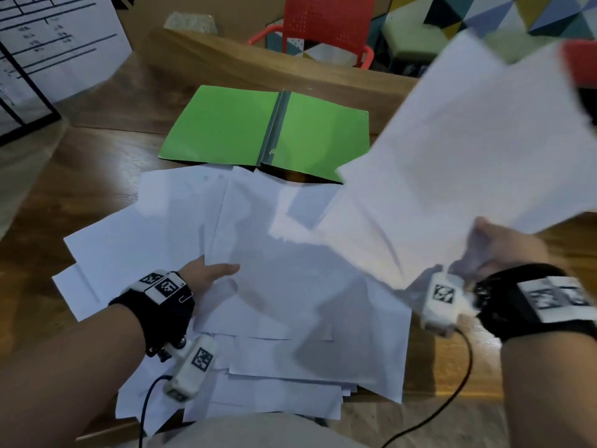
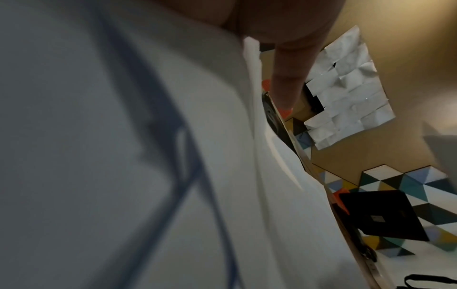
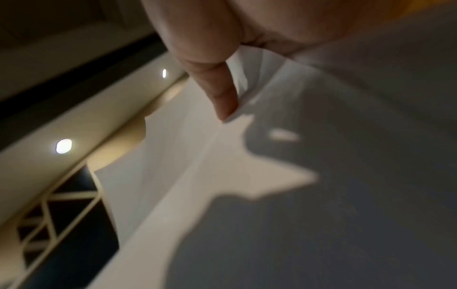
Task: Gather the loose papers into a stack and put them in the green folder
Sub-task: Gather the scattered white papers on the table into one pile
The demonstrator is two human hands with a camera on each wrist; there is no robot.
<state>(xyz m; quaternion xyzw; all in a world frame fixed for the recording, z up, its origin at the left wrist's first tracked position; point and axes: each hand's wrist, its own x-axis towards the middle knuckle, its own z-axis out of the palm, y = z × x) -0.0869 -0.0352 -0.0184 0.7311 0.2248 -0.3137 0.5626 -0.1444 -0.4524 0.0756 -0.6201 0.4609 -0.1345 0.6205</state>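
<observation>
My right hand (image 1: 499,245) pinches raised sheets (image 1: 468,140); my left hand (image 1: 206,278) grips the loose papers (image 1: 274,286) near the green folder (image 1: 226,124).

white papers (image 1: 290,286) lie scattered before the open, flat green folder (image 1: 226,124).

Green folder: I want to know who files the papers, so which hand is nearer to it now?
Hard to call, probably the right. The right hand holds raised sheets overlapping the green folder's right corner; the left hand grips the table pile, nearer the person.
</observation>
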